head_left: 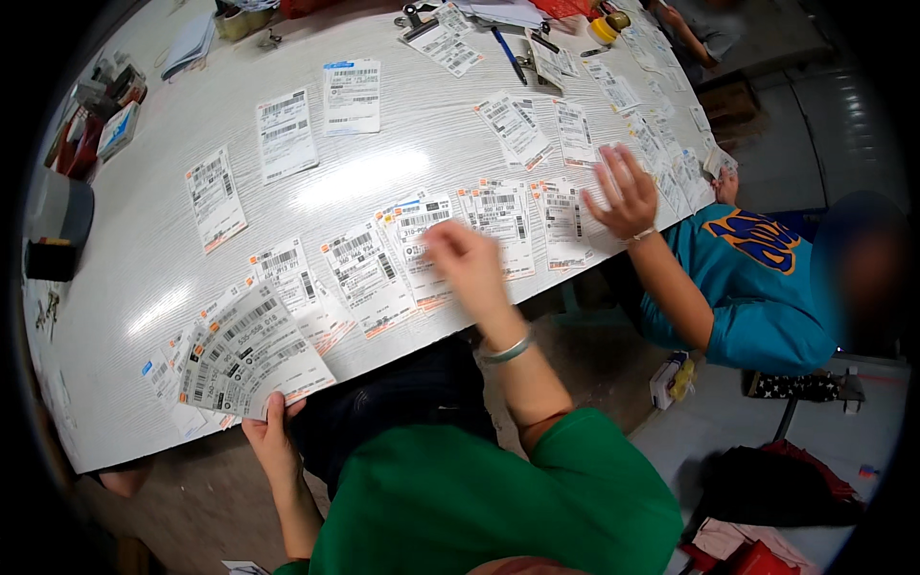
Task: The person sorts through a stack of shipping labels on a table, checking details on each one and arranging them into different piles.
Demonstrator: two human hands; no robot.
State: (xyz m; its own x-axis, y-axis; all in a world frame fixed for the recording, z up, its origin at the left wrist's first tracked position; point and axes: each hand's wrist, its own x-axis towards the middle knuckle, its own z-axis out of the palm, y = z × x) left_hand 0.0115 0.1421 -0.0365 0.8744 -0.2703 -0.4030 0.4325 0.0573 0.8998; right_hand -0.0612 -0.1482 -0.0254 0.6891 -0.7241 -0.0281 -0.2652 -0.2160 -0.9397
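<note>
Several printed shipping labels, spread into a fan (251, 350), are held at their lower edge by my left hand (276, 426), thumb on top. My right hand (470, 268) hovers over a row of label piles along the near table edge, its fingers curled toward a label pile (422, 225); motion blur hides whether anything is in them. To its left lie another label pile (362, 268) and, closer to the fan, a partly covered pile (286, 273). On its right are an overlapping label pile (503, 225) and a narrower one (563, 225).
Single labels (287, 134) lie farther back on the white table (383, 163). A blue pen (508, 55), binder clips (419, 21) and tape rolls (230, 21) sit at the far side. At right, a co-worker's hand (628, 192) rests by more labels (661, 153).
</note>
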